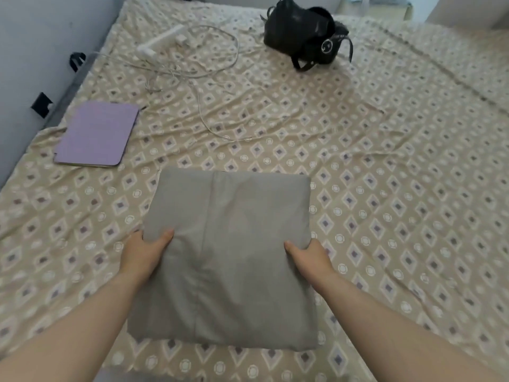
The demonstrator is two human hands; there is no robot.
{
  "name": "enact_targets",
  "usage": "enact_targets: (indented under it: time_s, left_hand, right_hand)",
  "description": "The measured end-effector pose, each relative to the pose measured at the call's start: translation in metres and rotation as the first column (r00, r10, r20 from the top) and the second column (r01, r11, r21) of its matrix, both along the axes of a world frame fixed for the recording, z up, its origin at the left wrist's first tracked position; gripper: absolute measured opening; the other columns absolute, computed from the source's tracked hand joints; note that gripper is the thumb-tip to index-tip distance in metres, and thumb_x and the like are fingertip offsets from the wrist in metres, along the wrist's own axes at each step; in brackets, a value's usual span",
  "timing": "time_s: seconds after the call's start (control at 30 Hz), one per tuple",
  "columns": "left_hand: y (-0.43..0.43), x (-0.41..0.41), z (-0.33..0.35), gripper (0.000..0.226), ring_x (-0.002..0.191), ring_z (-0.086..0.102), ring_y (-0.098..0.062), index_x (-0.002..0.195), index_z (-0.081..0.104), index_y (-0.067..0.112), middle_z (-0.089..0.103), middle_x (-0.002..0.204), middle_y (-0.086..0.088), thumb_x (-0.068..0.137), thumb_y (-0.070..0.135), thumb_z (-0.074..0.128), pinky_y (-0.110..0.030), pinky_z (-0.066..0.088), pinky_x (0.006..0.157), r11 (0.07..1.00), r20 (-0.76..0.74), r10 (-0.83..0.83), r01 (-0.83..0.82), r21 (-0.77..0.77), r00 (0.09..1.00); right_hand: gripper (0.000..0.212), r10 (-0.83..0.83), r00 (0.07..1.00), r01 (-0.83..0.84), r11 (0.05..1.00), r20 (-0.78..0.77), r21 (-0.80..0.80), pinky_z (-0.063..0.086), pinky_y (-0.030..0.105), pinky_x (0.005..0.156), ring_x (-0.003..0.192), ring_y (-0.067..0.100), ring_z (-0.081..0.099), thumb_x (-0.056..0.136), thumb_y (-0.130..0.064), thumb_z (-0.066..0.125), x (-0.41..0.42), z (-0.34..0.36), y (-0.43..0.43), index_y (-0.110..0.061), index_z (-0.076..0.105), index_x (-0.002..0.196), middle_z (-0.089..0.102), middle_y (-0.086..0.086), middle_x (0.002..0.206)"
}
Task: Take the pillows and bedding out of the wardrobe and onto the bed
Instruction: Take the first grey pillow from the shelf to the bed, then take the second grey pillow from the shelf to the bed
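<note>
A plain grey pillow (228, 260), square and slightly creased, is held at its two sides over the patterned bed (385, 188). It is gripped by the left hand (143, 252) and the right hand (311, 257), thumbs on top.

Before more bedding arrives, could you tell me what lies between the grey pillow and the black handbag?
In the head view, only bare patterned sheet lies between the grey pillow and black handbag.

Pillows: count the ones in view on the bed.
1. The grey pillow is at the near edge of the bed, gripped by the left hand and right hand. None other shows.
</note>
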State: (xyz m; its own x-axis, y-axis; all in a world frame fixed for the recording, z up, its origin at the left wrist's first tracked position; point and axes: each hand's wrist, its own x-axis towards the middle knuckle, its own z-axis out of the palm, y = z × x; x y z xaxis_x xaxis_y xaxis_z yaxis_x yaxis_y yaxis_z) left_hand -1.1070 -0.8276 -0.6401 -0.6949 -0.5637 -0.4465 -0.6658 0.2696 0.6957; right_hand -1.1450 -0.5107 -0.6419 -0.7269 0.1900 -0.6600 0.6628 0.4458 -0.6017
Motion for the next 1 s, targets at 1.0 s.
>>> enact_targets:
  time_s: [1.0]
  left_hand:
    - [0.353, 0.008, 0.468, 0.016, 0.099, 0.061, -0.026, 0.095, 0.066, 0.019, 0.068, 0.103, -0.010, 0.094, 0.023, 0.050, -0.040, 0.047, 0.089, 0.495, -0.698, -0.447, 0.805, 0.328, 0.560]
  right_hand:
    - [0.017, -0.535, 0.476, 0.467, 0.826, -0.698, -0.315, 0.044, 0.033, 0.084, 0.089, 0.014, 0.056, 0.090, -0.037, 0.055, 0.199, 0.514, 0.234, -0.023, 0.063, 0.086, 0.063, -0.003, 0.093]
